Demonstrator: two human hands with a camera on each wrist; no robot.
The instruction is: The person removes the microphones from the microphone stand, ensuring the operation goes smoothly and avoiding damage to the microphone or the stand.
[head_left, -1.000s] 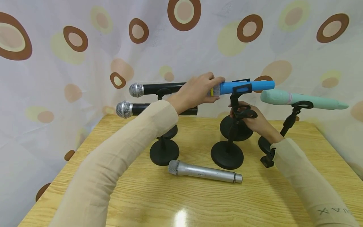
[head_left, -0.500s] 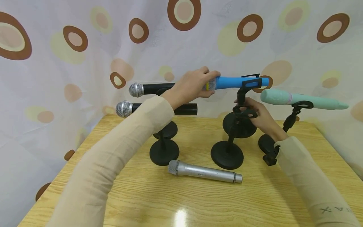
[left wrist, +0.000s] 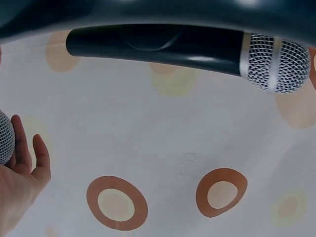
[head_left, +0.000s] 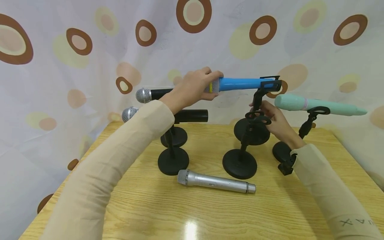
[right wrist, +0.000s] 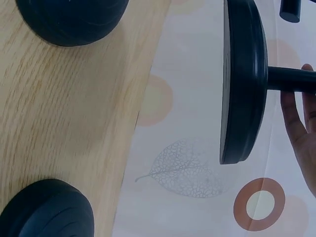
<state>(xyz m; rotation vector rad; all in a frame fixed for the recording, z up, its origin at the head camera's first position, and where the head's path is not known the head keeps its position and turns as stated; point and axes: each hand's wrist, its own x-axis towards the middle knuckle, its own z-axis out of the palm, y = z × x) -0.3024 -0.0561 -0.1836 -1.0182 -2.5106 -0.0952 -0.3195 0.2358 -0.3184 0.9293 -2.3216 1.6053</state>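
Observation:
My left hand (head_left: 192, 85) holds a blue microphone (head_left: 240, 84) by its mesh head, just below the yellow band. The microphone lies level, its tail end within the clip (head_left: 271, 86) of a black desk stand. Around that stand's pole curl the fingers of my right hand (head_left: 277, 120), partly hidden behind another stand's clip. In the right wrist view the held stand's round base (right wrist: 244, 84) appears raised off the table. The left wrist view catches the left hand (left wrist: 22, 173) at its edge, fingers about the mesh head (left wrist: 5, 138).
Two black microphones (head_left: 192, 116) rest on stands at left. An unloaded stand (head_left: 240, 163) is front centre, with a silver microphone (head_left: 216, 181) lying before it. At right, a mint-green covered microphone (head_left: 321, 105) sits on a stand. A patterned cloth (head_left: 90, 100) hangs behind the wooden table (head_left: 150, 206).
The left hand has drawn the blue microphone leftward and slightly up, so the clip surrounds its tail rather than its middle. The right hand and its stand have shifted slightly right.

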